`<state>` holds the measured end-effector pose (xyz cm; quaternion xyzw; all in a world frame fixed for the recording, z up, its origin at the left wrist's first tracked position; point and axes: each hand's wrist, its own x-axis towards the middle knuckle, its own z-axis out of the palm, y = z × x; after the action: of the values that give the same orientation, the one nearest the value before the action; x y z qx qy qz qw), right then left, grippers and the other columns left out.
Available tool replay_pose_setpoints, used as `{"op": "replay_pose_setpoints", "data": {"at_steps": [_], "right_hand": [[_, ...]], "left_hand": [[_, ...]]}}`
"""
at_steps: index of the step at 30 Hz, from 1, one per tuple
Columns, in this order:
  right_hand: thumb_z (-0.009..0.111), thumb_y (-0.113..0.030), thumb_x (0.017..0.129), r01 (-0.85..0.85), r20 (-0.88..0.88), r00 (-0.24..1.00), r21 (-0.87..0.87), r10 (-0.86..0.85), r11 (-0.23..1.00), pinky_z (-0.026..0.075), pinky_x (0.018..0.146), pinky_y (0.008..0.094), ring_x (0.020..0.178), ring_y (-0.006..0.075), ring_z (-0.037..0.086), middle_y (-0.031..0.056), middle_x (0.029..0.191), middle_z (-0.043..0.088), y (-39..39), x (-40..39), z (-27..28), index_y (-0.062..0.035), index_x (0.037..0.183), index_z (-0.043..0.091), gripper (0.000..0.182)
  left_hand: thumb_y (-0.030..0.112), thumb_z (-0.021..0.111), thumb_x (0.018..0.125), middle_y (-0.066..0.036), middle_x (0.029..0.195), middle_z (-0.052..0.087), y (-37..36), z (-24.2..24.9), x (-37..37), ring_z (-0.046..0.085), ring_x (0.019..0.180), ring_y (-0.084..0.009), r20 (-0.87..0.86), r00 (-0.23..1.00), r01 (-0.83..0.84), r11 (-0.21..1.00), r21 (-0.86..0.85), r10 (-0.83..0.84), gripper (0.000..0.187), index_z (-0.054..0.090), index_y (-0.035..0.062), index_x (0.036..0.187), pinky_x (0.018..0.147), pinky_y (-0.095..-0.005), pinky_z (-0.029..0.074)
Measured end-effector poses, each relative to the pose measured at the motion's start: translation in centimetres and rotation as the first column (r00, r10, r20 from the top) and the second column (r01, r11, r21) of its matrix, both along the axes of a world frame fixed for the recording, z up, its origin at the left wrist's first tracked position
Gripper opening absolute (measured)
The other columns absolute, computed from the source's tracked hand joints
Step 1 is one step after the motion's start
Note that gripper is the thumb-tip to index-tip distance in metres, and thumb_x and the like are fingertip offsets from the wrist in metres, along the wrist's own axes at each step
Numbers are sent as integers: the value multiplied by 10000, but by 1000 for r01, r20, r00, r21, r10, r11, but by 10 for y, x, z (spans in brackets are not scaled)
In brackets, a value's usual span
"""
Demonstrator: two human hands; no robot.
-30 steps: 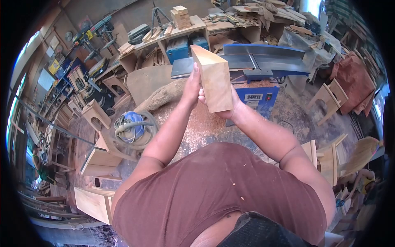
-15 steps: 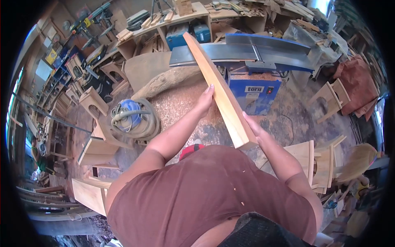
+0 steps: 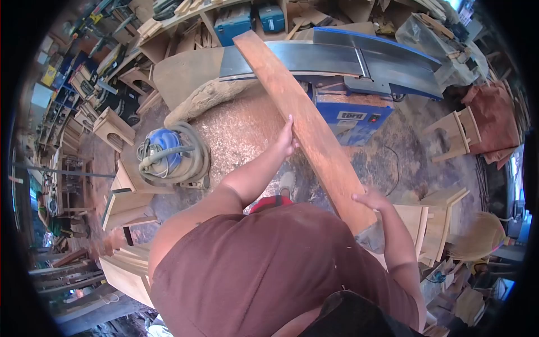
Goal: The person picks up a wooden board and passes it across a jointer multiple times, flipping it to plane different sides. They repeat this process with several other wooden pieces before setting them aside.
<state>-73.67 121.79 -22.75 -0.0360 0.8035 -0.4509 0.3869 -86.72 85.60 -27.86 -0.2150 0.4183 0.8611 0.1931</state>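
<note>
from afar i see the left hand (image 3: 287, 140) half-closed on the left edge of the board (image 3: 311, 132), which has rolled broad face up before the blue machine (image 3: 343, 124), baring it to view, the right hand (image 3: 375, 200) part-open, gripping near its closer end.

left hand (image 3: 288, 141), right hand (image 3: 375, 200): fingers partly hidden by board (image 3: 306, 126) | broom (image 3: 479, 238): blurred

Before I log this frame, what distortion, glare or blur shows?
Head view: strong fisheye, black corners, the jointer's long edges bowed; head view: glare burns out the bright patch at upper right; head view: the straw broom looks smeared, while the board is fairly clear.
</note>
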Motion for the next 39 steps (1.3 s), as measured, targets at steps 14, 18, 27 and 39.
{"op": "replay_pose_setpoints", "data": {"at_steps": [14,18,27,39], "right_hand": [[893,-314,535,312,-456,887,464,-79,829,485,853,448,938,368,602,179,981,638,36,63,65,-41,1101,615,687],[881,-192,519,438,-571,820,585,-37,683,459,811,474,916,398,553,176,972,585,80,56,105,-46,1077,578,652],[778,0,601,670,-776,626,585,76,457,443,904,483,1048,423,520,204,1117,552,319,-19,153,-61,1151,544,601],[789,67,571,757,-804,565,595,187,269,427,974,455,1160,412,490,186,1240,510,634,-62,205,-52,1274,490,773]], "left_hand": [[724,158,949,-163,1425,468,-81,-16,-166,469,1296,-322,126,940,-320,947,15,316,827,353,114,1471,1070,-483,408],[710,124,954,-191,1432,441,-31,20,-137,444,1319,-348,59,869,-494,866,74,491,828,359,93,1454,1107,-504,386],[490,395,1005,-197,1236,567,154,117,-141,538,1187,-311,-40,976,-167,854,493,214,515,521,37,1214,1081,-443,412],[583,299,998,-145,1394,459,482,129,-249,459,1287,-324,-60,989,146,797,586,-137,633,418,70,1348,1088,-551,361]]}}
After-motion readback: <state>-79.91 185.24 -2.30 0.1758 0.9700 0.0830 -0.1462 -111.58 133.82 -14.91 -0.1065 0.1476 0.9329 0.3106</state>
